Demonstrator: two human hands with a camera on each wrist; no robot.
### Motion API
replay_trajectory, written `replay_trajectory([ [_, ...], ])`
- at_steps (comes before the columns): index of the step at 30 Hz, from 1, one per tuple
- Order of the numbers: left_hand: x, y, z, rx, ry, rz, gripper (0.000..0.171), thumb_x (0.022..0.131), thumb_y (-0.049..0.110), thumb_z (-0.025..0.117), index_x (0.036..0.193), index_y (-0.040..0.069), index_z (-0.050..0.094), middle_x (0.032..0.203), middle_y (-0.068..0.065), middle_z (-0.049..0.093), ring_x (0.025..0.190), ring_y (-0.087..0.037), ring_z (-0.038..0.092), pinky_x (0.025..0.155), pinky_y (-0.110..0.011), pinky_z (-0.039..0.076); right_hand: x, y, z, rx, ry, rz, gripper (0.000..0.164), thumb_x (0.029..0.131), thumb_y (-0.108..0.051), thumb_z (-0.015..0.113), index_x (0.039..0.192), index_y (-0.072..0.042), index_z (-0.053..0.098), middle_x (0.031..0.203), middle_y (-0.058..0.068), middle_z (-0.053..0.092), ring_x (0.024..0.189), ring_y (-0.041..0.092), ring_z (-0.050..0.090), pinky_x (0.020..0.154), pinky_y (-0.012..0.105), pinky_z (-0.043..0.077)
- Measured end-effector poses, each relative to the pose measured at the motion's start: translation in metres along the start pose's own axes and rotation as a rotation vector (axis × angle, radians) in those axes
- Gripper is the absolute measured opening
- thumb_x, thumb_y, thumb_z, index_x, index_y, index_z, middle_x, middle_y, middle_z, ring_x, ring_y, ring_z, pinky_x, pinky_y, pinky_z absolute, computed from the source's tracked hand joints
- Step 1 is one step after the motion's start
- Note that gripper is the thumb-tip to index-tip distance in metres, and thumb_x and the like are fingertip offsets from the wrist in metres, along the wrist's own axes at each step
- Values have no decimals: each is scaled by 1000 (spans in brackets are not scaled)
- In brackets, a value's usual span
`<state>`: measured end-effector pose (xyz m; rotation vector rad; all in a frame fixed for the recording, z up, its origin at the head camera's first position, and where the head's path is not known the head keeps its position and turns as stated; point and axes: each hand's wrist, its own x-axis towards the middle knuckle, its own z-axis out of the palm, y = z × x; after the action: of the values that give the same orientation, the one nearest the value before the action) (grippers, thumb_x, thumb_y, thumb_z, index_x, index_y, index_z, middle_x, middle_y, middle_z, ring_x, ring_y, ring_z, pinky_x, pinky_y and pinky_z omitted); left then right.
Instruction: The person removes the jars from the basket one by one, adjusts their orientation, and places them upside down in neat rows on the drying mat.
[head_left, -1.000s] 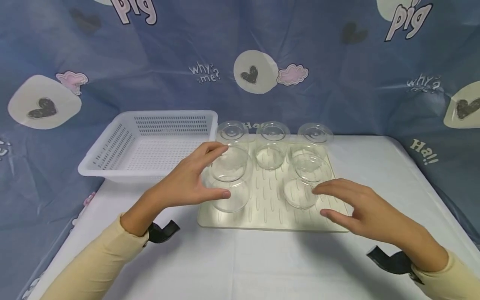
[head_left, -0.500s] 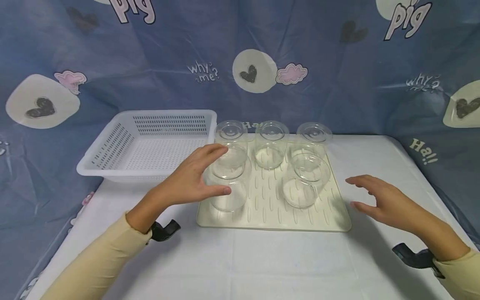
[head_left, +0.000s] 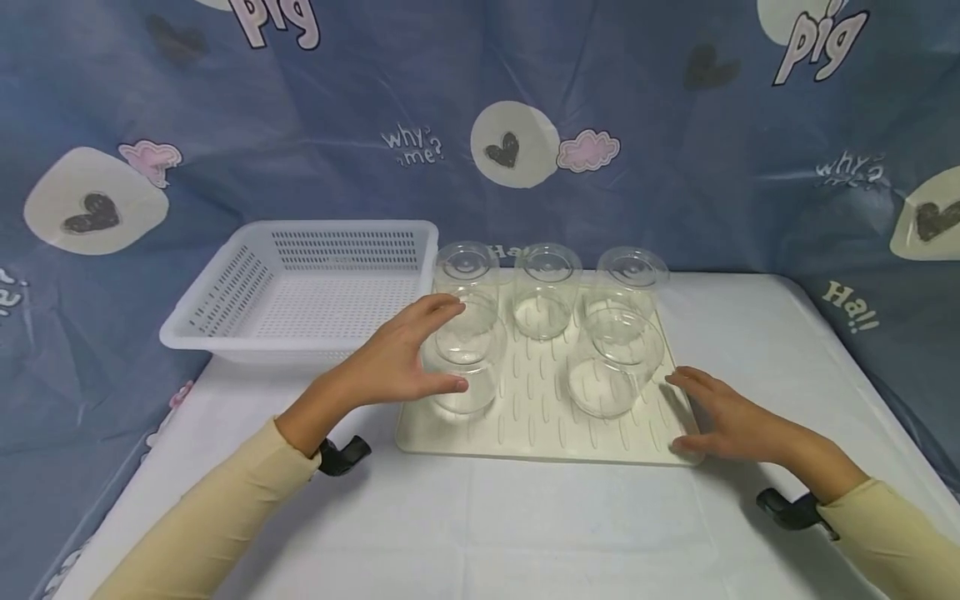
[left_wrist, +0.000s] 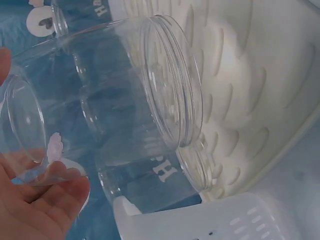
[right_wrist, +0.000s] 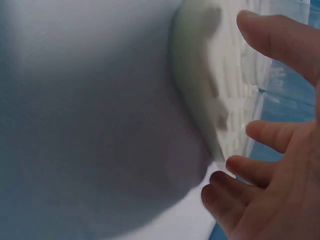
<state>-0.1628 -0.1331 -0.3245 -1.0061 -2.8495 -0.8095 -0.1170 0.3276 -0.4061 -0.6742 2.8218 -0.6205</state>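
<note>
Several clear jars stand mouth down on a cream ribbed mat (head_left: 525,433). My left hand (head_left: 397,354) grips the front left jar (left_wrist: 115,90) near its base, which faces up. In the left wrist view its fingers curl behind the base, and the threaded rim points to the mat. My right hand (head_left: 738,425) is at the mat's front right corner, fingers spread, holding nothing. The front right jar (head_left: 603,387) stands left of it. In the right wrist view the right thumb (right_wrist: 280,42) overlaps the mat.
A white perforated basket (head_left: 247,343) stands left of the mat. Three more clear jars, one a middle jar (head_left: 542,308), line the mat's back. A blue printed sheet (head_left: 360,75) hangs behind the white-covered table (head_left: 525,533).
My right hand has drawn away from the front right jar, swung out right, then come back to the mat's corner. The left hand and its jar have shifted slightly right.
</note>
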Motion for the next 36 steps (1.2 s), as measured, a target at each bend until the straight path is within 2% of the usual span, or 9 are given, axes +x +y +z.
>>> replay_trajectory([
  [3, 1, -2, 1, 14, -4, -11, 91, 78, 45, 79, 151, 10, 40, 157, -9, 36, 145, -32, 37, 114, -56, 38, 0, 3, 4, -6, -26, 4, 83, 77, -37, 83, 140, 1, 45, 150, 34, 31, 133, 56, 36, 99, 69, 40],
  [7, 3, -7, 1, 28, -8, -44, 91, 78, 46, 79, 151, 9, 40, 157, -9, 36, 145, -32, 37, 115, -55, 37, 1, 5, 8, -18, -19, -9, 83, 76, -38, 84, 139, 2, 47, 150, 33, 30, 133, 55, 35, 99, 68, 40],
  [18, 4, -23, 4, -43, -31, -89, 89, 80, 42, 78, 152, 8, 39, 158, -12, 35, 144, -36, 39, 114, -59, 36, 3, 6, 12, -34, -13, -16, 85, 74, -38, 85, 140, 2, 48, 152, 32, 30, 134, 55, 35, 101, 68, 38],
  [29, 6, -25, 11, -24, -29, -45, 89, 84, 41, 75, 153, 3, 34, 161, -15, 30, 148, -37, 32, 117, -60, 32, -1, 10, 10, -44, 7, -27, 84, 74, -37, 85, 139, 0, 48, 151, 30, 32, 132, 53, 36, 100, 68, 38],
  [36, 6, -26, 14, -13, -32, -50, 90, 84, 41, 74, 153, 1, 33, 161, -17, 28, 149, -39, 30, 118, -60, 29, 1, 9, 9, -37, -5, -21, 84, 74, -36, 86, 139, 0, 48, 151, 30, 31, 132, 53, 36, 100, 68, 38],
])
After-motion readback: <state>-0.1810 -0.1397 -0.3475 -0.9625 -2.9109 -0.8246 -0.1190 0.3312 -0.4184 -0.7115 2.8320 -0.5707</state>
